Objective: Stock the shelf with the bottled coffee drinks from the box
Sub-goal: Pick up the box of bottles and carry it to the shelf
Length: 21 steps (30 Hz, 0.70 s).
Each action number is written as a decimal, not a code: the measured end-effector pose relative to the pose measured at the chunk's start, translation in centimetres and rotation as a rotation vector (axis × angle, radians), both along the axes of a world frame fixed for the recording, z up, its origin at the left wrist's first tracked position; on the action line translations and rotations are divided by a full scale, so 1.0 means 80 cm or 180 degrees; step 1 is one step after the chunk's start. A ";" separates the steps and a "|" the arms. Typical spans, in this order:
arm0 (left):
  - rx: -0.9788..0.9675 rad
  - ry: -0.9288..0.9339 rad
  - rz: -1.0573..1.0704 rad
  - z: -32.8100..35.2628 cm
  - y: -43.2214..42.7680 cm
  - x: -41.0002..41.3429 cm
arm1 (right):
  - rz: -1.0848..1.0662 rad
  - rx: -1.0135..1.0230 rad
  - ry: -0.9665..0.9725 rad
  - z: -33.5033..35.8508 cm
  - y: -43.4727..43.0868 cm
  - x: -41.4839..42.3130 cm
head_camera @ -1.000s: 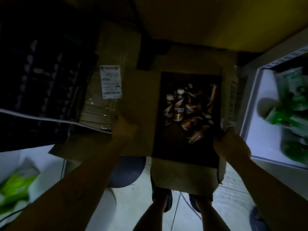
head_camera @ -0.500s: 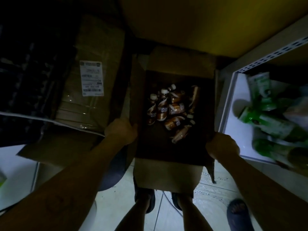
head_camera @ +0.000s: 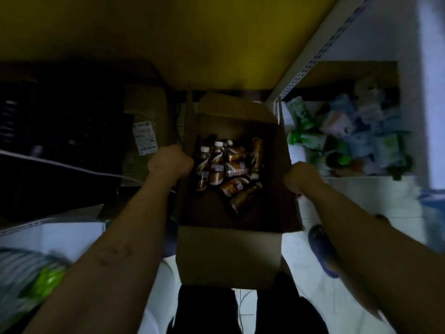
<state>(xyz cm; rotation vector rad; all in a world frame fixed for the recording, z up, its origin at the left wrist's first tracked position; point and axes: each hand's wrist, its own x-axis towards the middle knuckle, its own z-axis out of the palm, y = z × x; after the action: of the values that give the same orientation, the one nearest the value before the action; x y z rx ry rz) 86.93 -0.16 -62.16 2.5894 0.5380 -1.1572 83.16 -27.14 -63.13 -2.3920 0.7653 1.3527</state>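
Below, 1 open box, roughly 8 bottles inside, 2 hands, left hand and right hand, fingers clamped on its side walls.

Open cardboard box held by both side walls: left hand on left wall, right hand on right. Bottled coffee drinks lie jumbled inside, toward the box's far end.
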 end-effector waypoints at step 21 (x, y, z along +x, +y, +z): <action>0.0341 -0.1170 0.0393 0.357 -0.064 -0.326 | 0.0995 0.0317 -0.1673 0.329 -0.079 -0.251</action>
<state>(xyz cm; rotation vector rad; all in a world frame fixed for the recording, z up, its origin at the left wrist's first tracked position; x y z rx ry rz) 60.85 -5.26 -33.62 2.7224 0.6768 -0.6073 63.06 -33.44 -36.83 -2.6799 0.1841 0.7581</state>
